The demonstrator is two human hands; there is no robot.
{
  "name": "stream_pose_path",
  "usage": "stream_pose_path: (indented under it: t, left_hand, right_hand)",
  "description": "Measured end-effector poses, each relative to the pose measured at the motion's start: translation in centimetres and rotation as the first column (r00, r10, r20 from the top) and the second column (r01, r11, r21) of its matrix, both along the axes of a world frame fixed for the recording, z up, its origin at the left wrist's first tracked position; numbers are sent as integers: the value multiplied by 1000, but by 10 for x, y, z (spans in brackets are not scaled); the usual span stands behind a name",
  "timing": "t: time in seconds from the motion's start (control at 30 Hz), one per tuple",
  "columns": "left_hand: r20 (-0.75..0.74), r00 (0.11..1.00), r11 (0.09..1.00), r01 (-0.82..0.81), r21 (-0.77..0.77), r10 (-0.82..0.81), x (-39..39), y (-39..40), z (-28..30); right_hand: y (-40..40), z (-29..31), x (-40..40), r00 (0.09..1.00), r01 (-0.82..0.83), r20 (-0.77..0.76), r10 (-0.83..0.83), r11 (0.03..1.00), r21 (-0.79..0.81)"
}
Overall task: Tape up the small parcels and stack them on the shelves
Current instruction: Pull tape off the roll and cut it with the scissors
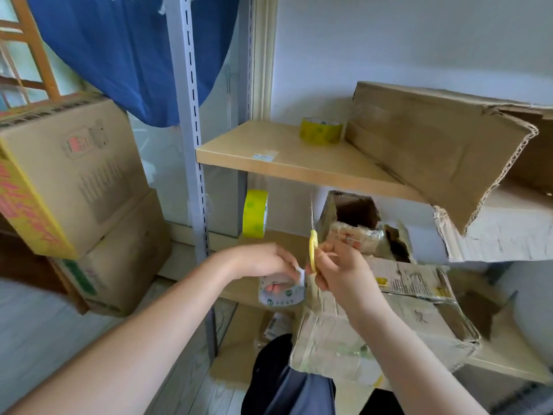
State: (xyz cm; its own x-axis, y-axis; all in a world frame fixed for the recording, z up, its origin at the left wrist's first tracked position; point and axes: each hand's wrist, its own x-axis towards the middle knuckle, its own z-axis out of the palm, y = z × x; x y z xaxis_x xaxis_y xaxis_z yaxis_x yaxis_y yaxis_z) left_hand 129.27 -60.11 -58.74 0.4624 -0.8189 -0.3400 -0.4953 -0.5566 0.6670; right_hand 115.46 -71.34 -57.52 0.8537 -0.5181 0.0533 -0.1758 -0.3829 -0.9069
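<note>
My left hand (260, 260) grips a clear tape roll (281, 292) with a white and green core, fingers curled into it. A short white tape end sticks up between my two hands. My right hand (341, 274) holds yellow-handled scissors (313, 253), blades pointing up, right beside that tape end. Just under my right wrist lies a worn cardboard parcel (389, 322), half on the lower shelf and half over my lap. Behind it stands an open box (353, 223) with wrapped packets inside.
A yellow tape roll (320, 130) lies on the upper shelf board (269, 151) next to a large torn cardboard box (425, 145). Another yellow roll (255, 214) stands on edge below. Stacked cartons (74, 181) sit left of the grey shelf post (191, 145).
</note>
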Motion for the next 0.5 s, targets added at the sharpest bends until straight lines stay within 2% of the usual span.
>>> stream_pose_path:
  t: [0.03,0.1,0.27,0.43,0.5]
  left_hand:
    - [-30,1000,1000,-10,-22,9,0,1,1]
    - [-66,998,999,4,-35,-6,1,4,3]
    - [110,992,989,52,136,-67,10,10,-1]
    - [67,997,998,25,62,-29,12,12,2]
    - [67,998,1000,19,23,-21,13,10,0]
  right_hand:
    - [-3,-18,4,999,47,13,-49,991,121]
    - [-8,-37,8,995,88,33,-98,970,225]
    - [-13,-45,8,998,59,12,-62,979,198]
    - [-7,-31,-4,996,-43,85,9,915,402]
    - [1,-22,-22,994,-103,18,105,908,406]
